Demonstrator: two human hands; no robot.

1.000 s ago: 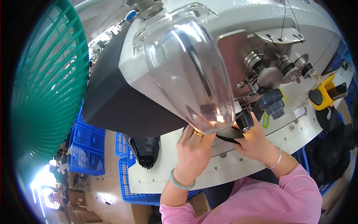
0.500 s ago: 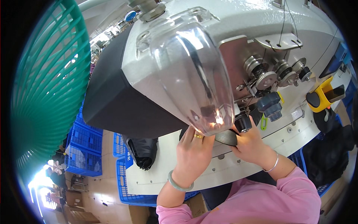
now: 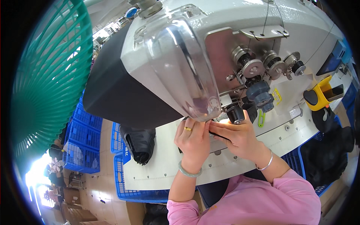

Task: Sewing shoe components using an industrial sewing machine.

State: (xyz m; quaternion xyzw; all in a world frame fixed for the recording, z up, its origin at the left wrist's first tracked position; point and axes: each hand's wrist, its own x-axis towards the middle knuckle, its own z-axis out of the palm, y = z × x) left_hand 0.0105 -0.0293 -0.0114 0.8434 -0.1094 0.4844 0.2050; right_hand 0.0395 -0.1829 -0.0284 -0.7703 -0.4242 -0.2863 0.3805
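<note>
My left hand (image 3: 192,141), with a ring on one finger, is under the front of a white sewing machine (image 3: 240,18). Its fingertips are closed and partly hidden beneath the clear plastic guard (image 3: 180,63). Close beside it, my right hand (image 3: 243,139) pinches a dark piece of material (image 3: 218,135), of which only a narrow black edge shows. The fingertips of both hands meet at this piece, below the machine's tension knobs (image 3: 258,95). The needle is out of sight behind the guard.
A black shaped piece (image 3: 139,144) lies at the left of the white table (image 3: 180,170). A green fan (image 3: 56,82) stands close on the left. Blue crates (image 3: 82,150) sit beyond it. A yellow holder (image 3: 318,95) and black material (image 3: 326,157) are at the right.
My hands have drawn together, the right moving left toward the left hand. The dark piece has turned, so its broad grey face no longer shows between them. The view has shifted slightly.
</note>
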